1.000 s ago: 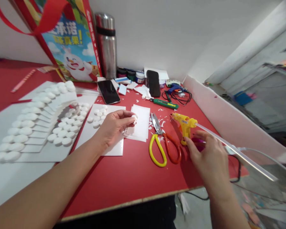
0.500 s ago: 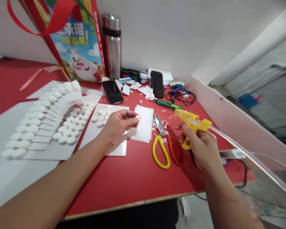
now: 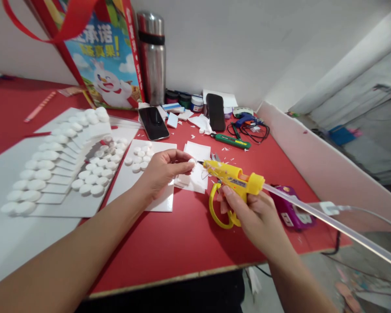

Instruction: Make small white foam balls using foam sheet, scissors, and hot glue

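Between thumb and fingertips, my left hand [image 3: 169,169] pinches a small white disc [image 3: 192,161] above a few white cards [image 3: 198,152]. My right hand [image 3: 250,206] is wrapped around a yellow hot glue gun [image 3: 231,176], whose nozzle points left at the disc, touching it or very close. A long clear glue stick [image 3: 313,211] runs out of the gun's back end. Under the gun lie scissors [image 3: 214,208] with a yellow handle, partly hidden. Left of my left hand, several white discs [image 3: 140,158] rest on a white board [image 3: 127,191].
Further left, rows of white discs [image 3: 35,184] and layered strips cover another board. At the back stand a printed bag [image 3: 111,65], a steel flask [image 3: 154,61] and two phones [image 3: 153,123] [image 3: 215,112]. A green-handled tool [image 3: 231,141] and a purple box [image 3: 293,213] lie right.
My right hand has brought the glue gun left, its nozzle now at the disc. The purple box has come into view. My left hand has barely shifted.
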`<act>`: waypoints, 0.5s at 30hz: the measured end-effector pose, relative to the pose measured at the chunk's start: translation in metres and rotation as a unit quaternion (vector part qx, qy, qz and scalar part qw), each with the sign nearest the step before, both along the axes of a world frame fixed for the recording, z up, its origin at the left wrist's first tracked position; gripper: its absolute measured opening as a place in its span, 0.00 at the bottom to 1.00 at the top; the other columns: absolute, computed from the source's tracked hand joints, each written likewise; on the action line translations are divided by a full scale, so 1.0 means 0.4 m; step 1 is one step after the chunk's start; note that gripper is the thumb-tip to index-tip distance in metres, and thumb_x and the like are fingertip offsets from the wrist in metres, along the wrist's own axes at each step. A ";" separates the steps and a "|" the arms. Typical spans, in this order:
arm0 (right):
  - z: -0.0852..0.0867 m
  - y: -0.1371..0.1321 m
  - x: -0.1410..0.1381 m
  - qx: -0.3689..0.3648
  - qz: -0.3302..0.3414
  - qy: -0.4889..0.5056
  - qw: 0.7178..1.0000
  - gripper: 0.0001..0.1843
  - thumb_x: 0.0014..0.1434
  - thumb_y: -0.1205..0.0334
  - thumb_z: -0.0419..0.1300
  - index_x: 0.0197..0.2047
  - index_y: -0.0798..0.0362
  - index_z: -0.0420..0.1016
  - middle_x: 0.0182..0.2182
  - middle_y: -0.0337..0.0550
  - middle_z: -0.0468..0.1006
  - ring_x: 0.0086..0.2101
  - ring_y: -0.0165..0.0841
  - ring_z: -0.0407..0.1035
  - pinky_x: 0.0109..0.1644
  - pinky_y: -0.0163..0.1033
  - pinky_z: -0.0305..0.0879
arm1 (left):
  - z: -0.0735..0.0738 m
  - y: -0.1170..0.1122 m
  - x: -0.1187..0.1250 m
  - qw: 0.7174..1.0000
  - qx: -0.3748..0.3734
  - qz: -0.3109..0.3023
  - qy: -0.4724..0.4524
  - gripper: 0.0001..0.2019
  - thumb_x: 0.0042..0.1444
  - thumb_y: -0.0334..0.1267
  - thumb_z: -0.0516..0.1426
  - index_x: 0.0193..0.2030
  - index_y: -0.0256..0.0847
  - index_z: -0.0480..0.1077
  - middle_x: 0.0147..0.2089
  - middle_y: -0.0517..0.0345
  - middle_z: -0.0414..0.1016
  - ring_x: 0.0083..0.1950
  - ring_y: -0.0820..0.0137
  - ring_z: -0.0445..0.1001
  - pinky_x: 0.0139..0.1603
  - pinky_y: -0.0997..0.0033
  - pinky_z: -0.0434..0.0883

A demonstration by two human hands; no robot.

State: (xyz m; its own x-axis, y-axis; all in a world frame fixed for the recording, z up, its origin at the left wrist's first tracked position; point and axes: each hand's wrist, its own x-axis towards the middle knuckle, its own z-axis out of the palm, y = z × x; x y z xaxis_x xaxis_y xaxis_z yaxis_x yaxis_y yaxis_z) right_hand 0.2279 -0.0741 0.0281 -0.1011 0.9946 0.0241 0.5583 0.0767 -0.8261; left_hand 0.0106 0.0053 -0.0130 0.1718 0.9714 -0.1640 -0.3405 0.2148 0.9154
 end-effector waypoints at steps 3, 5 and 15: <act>0.002 0.002 -0.007 -0.007 0.003 -0.010 1.000 0.26 0.72 0.48 0.56 0.25 0.53 0.74 0.27 0.44 0.79 0.30 0.34 0.72 0.36 0.38 0.65 | -0.001 0.000 0.000 1.000 0.000 0.001 -0.002 0.15 0.43 0.35 0.74 0.37 0.36 0.80 0.34 0.56 0.80 0.35 0.71 0.77 0.43 0.67 0.73; 0.002 0.003 -0.009 -0.005 0.001 -0.020 1.000 0.26 0.72 0.49 0.56 0.24 0.53 0.73 0.26 0.43 0.78 0.29 0.33 0.71 0.35 0.38 0.64 | 0.000 0.000 0.001 1.000 -0.001 -0.001 -0.004 0.16 0.42 0.36 0.75 0.37 0.35 0.80 0.34 0.56 0.80 0.35 0.71 0.77 0.42 0.67 0.73; 0.005 0.001 -0.015 0.004 0.008 -0.021 1.000 0.26 0.72 0.49 0.55 0.25 0.53 0.71 0.25 0.40 0.76 0.27 0.31 0.68 0.34 0.37 0.62 | 0.008 0.002 0.002 1.000 -0.015 -0.012 -0.022 0.15 0.42 0.35 0.75 0.36 0.35 0.79 0.33 0.56 0.79 0.33 0.72 0.77 0.41 0.68 0.72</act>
